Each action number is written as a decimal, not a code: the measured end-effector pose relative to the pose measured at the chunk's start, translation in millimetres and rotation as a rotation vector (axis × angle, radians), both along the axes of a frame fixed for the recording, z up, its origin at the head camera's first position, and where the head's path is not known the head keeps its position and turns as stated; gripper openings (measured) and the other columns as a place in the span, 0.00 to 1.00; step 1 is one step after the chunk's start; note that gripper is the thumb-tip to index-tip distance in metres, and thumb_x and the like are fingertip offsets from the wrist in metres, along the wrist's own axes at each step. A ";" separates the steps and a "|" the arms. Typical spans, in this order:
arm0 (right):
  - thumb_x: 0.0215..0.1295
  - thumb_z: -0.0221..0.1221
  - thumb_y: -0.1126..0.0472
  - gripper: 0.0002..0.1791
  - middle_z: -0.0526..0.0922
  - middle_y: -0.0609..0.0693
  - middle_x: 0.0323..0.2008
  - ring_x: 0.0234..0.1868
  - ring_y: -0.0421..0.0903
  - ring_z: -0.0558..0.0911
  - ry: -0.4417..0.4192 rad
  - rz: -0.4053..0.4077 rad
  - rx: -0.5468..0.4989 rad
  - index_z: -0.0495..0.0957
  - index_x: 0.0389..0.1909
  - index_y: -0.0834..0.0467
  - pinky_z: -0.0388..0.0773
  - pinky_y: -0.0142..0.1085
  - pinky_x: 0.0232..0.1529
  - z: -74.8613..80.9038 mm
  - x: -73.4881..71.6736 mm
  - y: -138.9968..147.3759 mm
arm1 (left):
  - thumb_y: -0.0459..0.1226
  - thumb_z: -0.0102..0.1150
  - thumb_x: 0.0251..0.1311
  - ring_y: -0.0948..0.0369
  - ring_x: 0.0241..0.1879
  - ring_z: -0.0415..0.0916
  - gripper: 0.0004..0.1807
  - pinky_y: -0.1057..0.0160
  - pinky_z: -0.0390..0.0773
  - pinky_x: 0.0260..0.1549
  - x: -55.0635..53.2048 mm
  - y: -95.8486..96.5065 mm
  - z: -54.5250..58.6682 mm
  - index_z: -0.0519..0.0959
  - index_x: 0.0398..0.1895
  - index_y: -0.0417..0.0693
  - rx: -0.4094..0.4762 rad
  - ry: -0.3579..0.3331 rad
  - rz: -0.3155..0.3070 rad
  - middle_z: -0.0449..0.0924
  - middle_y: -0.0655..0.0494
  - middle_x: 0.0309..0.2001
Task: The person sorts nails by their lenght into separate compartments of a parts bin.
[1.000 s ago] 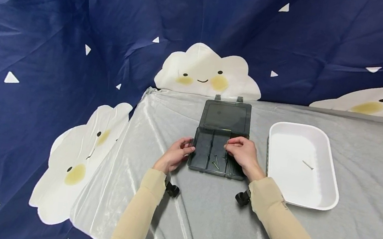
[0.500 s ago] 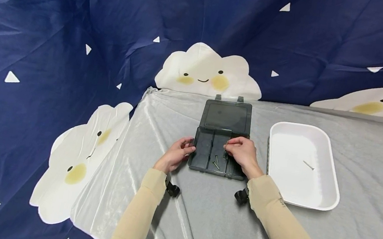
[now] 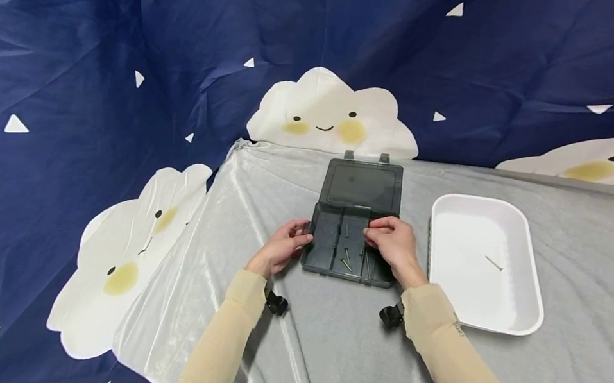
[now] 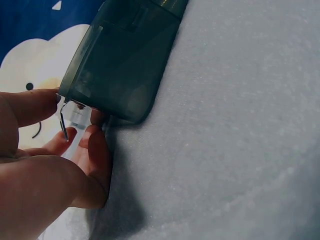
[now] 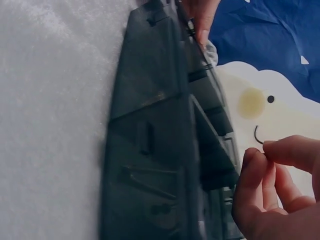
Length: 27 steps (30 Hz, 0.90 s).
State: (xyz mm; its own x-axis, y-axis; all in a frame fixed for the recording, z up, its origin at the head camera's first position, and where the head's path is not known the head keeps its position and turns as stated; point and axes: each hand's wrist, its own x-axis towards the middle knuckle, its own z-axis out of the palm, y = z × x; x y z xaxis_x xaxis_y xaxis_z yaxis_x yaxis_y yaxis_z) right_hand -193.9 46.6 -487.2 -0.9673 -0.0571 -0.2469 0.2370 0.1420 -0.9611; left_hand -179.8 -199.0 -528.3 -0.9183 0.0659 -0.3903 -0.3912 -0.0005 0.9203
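A dark translucent compartment box lies on the grey cloth with its lid tipped back. Several small screws are inside; one screw lies alone toward the rear of the middle compartment, and others are nearer the front. My left hand grips the box's left edge, thumb on the rim and fingers lower at the side. Over the right part of the box hovers my right hand. Its thumb and fingertips are close together, and no object shows between them in the right wrist view.
A white tray stands right of the box, with one screw in it. Grey cloth covers the table. A dark blue curtain with cloud prints hangs behind and at the left.
My right hand has let go of a small screw, which now lies in the rear of the middle compartment, and has shifted slightly right. My left hand has stayed on the box edge.
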 end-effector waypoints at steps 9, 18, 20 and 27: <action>0.60 0.62 0.62 0.12 0.85 0.51 0.28 0.25 0.31 0.78 0.211 0.056 0.291 0.80 0.41 0.66 0.75 0.27 0.32 26.9 3.5 22.0 | 0.30 0.54 0.66 0.61 0.47 0.71 0.27 0.61 0.72 0.46 -0.3 -1.8 1.4 0.64 0.68 0.42 -0.026 -0.007 -0.001 0.70 0.44 0.56; 0.57 0.60 0.64 0.09 0.86 0.59 0.32 0.31 0.48 0.81 0.438 0.076 0.568 0.81 0.37 0.64 0.73 0.39 0.38 66.0 4.2 61.8 | 0.30 0.54 0.66 0.61 0.47 0.72 0.27 0.61 0.73 0.45 0.3 -2.0 2.2 0.64 0.68 0.43 -0.026 -0.008 0.002 0.71 0.47 0.55; 0.57 0.59 0.64 0.09 0.85 0.60 0.32 0.33 0.52 0.81 0.462 0.086 0.614 0.81 0.36 0.64 0.72 0.42 0.39 70.7 2.5 74.5 | 0.30 0.53 0.66 0.61 0.47 0.72 0.26 0.61 0.73 0.45 0.4 -1.6 2.1 0.64 0.68 0.43 -0.024 -0.009 0.000 0.71 0.47 0.55; 0.54 0.58 0.66 0.09 0.84 0.64 0.32 0.36 0.60 0.79 0.474 0.107 0.773 0.79 0.35 0.67 0.69 0.48 0.39 72.9 -7.4 124.6 | 0.30 0.54 0.66 0.61 0.46 0.72 0.26 0.62 0.73 0.44 0.6 0.8 2.5 0.65 0.67 0.42 -0.030 -0.014 -0.003 0.72 0.48 0.54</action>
